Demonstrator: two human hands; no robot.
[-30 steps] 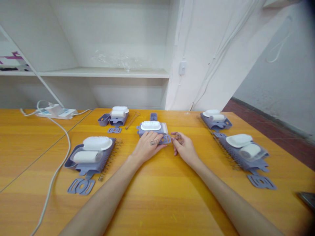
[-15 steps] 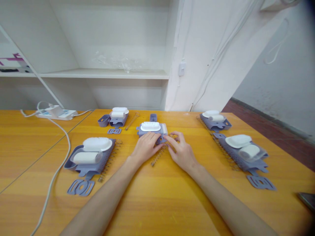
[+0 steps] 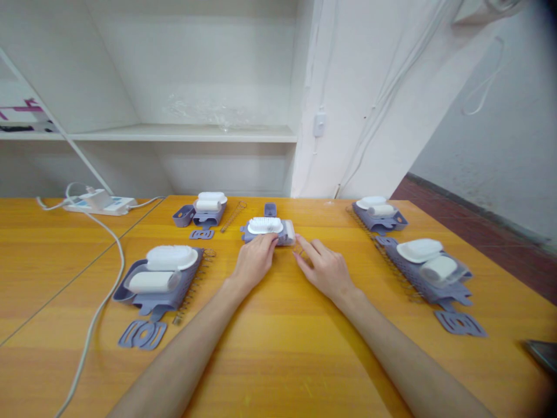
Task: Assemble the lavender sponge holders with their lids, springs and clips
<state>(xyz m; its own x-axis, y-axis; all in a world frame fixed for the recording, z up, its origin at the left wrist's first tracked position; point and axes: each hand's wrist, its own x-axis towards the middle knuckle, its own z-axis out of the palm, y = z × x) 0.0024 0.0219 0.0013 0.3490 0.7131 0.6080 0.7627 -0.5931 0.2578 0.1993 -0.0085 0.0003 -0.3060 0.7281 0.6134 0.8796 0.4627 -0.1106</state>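
At the middle of the table sits a blue-grey plastic holder (image 3: 250,237) carrying a white bristled brush (image 3: 265,225) and a clear-wrapped white roll (image 3: 289,231) at its right end. My left hand (image 3: 255,259) is closed at the holder's front edge, thumb drawn up to the fingers; its fingertips are partly hidden. To the right, my right hand (image 3: 325,268) has its index finger at the roll's end. A thin metal wire coil (image 3: 298,250) shows between its curled index finger and thumb, most of the coil being hidden.
Similar sets stand around: a near-left holder (image 3: 167,297), a far-left holder (image 3: 209,218), a far-right holder (image 3: 375,222) and a near-right holder (image 3: 424,284). A small grey cup (image 3: 270,209) is behind the middle set. A power strip (image 3: 115,204) trails a white cable (image 3: 120,255).
The flat grey piece between my hands is no longer visible there. The wire coil no longer stretches across the table in front; only a bit shows at my right fingers. My left fingers have closed up.
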